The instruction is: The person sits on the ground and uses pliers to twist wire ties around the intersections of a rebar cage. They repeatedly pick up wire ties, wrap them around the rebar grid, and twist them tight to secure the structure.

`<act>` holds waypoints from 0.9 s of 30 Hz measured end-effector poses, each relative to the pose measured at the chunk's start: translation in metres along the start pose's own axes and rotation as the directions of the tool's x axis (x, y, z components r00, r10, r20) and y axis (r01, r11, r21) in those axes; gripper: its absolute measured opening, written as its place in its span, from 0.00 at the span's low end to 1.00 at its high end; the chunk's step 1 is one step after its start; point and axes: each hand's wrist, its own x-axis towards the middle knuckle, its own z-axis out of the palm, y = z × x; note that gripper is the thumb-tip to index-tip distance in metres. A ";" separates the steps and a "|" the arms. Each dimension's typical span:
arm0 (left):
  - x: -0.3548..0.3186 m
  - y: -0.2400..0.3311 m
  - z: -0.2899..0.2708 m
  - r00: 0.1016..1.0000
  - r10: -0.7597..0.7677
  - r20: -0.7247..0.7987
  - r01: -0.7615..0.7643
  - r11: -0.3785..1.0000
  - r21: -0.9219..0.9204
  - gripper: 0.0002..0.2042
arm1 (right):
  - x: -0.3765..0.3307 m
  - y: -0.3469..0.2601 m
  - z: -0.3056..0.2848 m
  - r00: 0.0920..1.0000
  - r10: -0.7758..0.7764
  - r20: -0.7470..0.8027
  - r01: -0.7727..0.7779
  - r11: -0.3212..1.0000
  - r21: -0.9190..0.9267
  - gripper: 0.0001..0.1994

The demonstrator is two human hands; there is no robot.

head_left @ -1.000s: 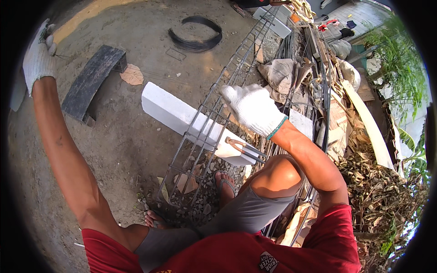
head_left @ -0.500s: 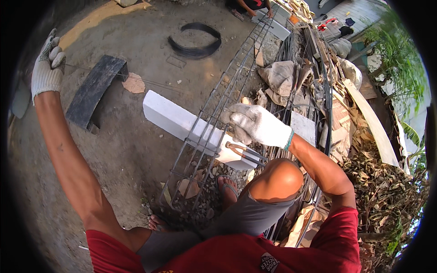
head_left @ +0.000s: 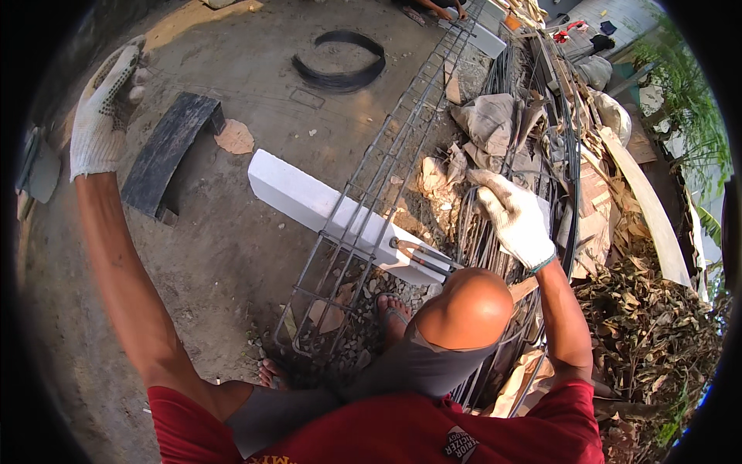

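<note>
My left hand point(head_left: 108, 108), in a white knitted glove with dark grip dots, is raised at the far left with its fingers curled. Faint thin wire seems to trail from it. My right hand point(head_left: 516, 220), also gloved, has bent fingers over steel rods on the right; what it grips is hidden. Between my hands a long rebar cage point(head_left: 369, 187) slants away from my feet. Under it lies a long white block point(head_left: 297, 189), crosswise. Pincers point(head_left: 410, 249) with dark handles rest at the block's near end, beside my raised knee.
A black channel-shaped piece point(head_left: 170, 155) stands on the ground at left, and a coil of black wire point(head_left: 340, 77) lies farther off. Rods, sacks point(head_left: 485, 124), planks and dry leaves point(head_left: 641, 332) pile up on the right. Another person's hand point(head_left: 461, 11) is at the cage's far end.
My right hand has moved right, from above the cage to over the rods. My left hand has turned and shifted slightly right. The wire at my left hand shows less clearly.
</note>
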 end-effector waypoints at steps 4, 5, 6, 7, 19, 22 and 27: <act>-0.027 -0.003 0.089 0.980 -0.196 -0.015 0.187 0.950 -0.251 0.16 | -0.017 0.061 0.019 0.984 -0.177 0.012 0.142 0.747 -0.650 0.25; -0.035 -0.021 0.105 0.964 -0.265 -0.007 0.251 0.919 -0.304 0.16 | -0.028 0.078 0.028 0.991 -0.122 0.046 0.121 0.729 -0.673 0.26; -0.037 -0.015 0.113 0.966 -0.259 -0.015 0.240 0.914 -0.328 0.15 | -0.035 0.101 0.040 0.980 -0.197 -0.028 0.147 0.812 -0.564 0.26; -0.040 -0.028 0.118 0.961 -0.275 -0.022 0.249 0.898 -0.362 0.15 | -0.039 0.103 0.050 0.961 -0.248 -0.122 0.185 0.906 -0.381 0.23; -0.083 -0.116 0.220 0.969 -0.027 -0.245 0.066 0.986 0.152 0.13 | -0.098 0.186 0.098 0.913 0.194 0.359 -0.306 0.907 0.290 0.22; -0.132 -0.134 0.292 0.985 -0.104 -0.139 0.145 0.933 0.329 0.09 | -0.051 0.166 0.064 0.993 0.066 0.095 -0.064 0.998 -0.026 0.40; -0.221 -0.163 0.380 0.930 -0.366 0.040 0.352 0.915 0.199 0.07 | 0.048 0.109 0.060 0.993 -0.064 -0.102 0.106 0.869 0.483 0.33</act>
